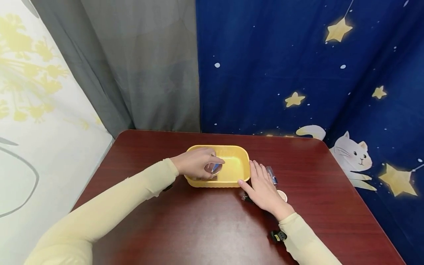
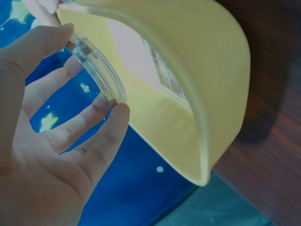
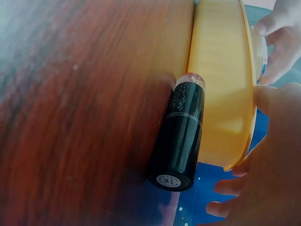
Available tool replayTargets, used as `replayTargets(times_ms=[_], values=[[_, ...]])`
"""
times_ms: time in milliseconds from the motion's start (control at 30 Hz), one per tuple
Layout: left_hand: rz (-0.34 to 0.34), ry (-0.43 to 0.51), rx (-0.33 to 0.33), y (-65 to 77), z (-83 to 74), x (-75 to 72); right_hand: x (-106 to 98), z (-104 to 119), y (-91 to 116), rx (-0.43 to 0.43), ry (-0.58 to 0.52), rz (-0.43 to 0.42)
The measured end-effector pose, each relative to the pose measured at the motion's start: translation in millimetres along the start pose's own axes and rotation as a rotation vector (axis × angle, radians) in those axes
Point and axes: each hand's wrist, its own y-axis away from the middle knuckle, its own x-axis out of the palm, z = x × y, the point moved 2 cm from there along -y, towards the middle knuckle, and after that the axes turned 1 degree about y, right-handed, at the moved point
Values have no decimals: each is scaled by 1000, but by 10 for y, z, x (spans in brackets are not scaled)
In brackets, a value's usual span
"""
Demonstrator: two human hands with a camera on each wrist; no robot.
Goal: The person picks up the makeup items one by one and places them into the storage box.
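My left hand (image 1: 193, 162) reaches over the left part of a yellow plastic basin (image 1: 232, 184). Between thumb and fingertips it pinches a clear, round, flat plastic case (image 2: 104, 75) by its edge. Inside the basin, the left wrist view shows part of a flat item with square sections (image 2: 167, 75); its kind is unclear. My right hand (image 1: 263, 187) lies along the basin's right end, fingers stretched out and thumb touching the rim. Just below that hand, a black lipstick-like tube (image 3: 181, 132) with a clear, reddish tip lies against the basin's outer wall.
To the right of my right hand lie a small clear and blue item (image 1: 272, 176) and a round cream-coloured item (image 1: 282, 195), partly hidden by the wrist. The dark red table (image 1: 185, 224) ends at a grey curtain (image 1: 159, 73) and a blue one (image 1: 251, 73).
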Motion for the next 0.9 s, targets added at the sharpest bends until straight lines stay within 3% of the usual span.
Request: replayTargets(times_ms=[300, 700, 900], values=[[100, 12, -39, -273, -4, 62, -17, 8, -8, -1, -1, 20], [100, -67, 64, -511, -57, 165, -35, 18, -19, -31, -1, -12], [120, -73, 51, -622, -69, 306, -9, 15, -1, -23, 0, -17]])
